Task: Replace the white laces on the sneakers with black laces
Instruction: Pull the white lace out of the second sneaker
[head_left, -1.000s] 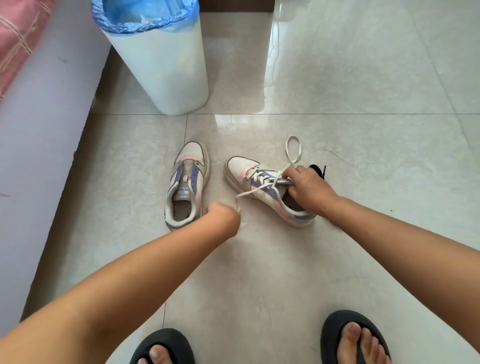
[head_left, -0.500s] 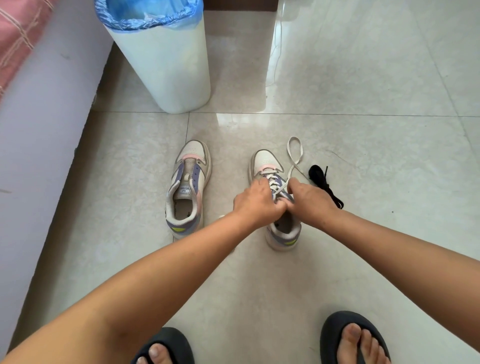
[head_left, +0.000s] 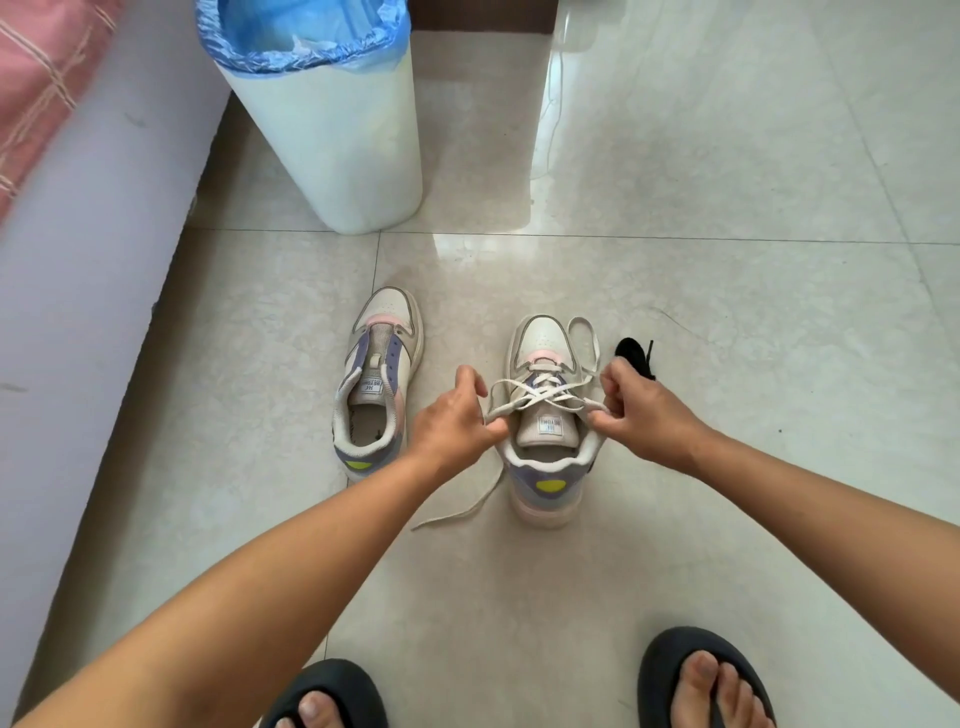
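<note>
bin: white waste bin (head_left: 353, 156) with blue liner (head_left: 301, 36) standing on pale tiled floor (head_left: 727, 260) | bed: pink checked cover (head_left: 36, 88) lying at upper left | feet: dark sandals (head_left: 696, 670) showing at bottom edge

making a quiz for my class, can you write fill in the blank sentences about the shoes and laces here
1. The left shoe has ____ lace in it.
2. Both hands, left hand and right hand, pinch the ____ lace.
3. The black lace lies on the floor beside the ____ shoe.
4. The bin has a ____ liner.

Missing words: no; white; right; blue
</note>
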